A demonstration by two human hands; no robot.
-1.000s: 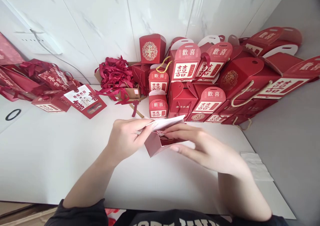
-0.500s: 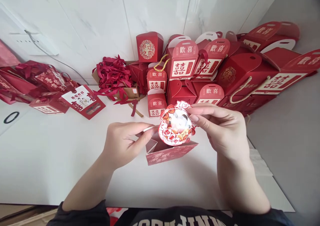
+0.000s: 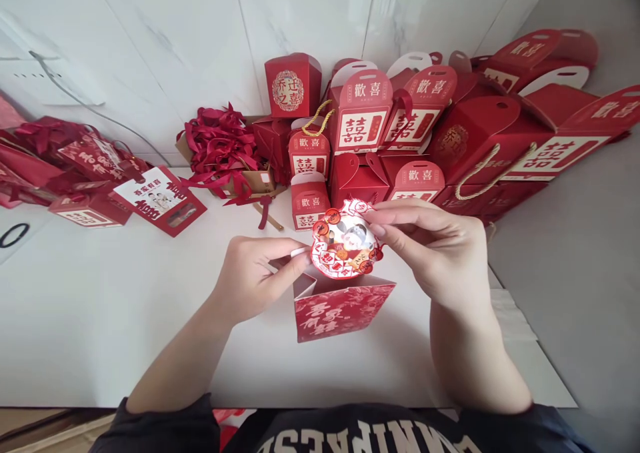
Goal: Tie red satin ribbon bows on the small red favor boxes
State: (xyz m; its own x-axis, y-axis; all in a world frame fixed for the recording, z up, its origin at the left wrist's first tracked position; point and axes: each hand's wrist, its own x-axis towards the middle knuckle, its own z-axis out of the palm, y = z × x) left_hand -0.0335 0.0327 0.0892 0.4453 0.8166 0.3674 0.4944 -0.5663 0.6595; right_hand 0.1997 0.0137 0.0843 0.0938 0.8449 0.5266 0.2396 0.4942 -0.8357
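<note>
My right hand point(image 3: 440, 253) pinches a round red card with a pale picture in its middle point(image 3: 345, 247) by its upper right edge, holding it above a small red paper bag point(image 3: 340, 309). The bag stands upright on the white table point(image 3: 100, 319), its patterned front with gold characters facing me. My left hand point(image 3: 255, 273) is closed in a pinch on the bag's upper left rim, its fingertips just left of the card. Both forearms reach in from the bottom of the view.
Many red gift boxes with handles point(image 3: 415, 139) are stacked against the wall at the back and right. A cardboard box of red ribbons point(image 3: 220, 146) stands at the back centre. More red bags point(image 3: 75, 173) lie at the left. A white sheet point(image 3: 515, 326) lies at the right table edge.
My right hand drew the round card up out of the bag and now holds it above. The bag has turned upright so its front faces me. The view has shifted slightly.
</note>
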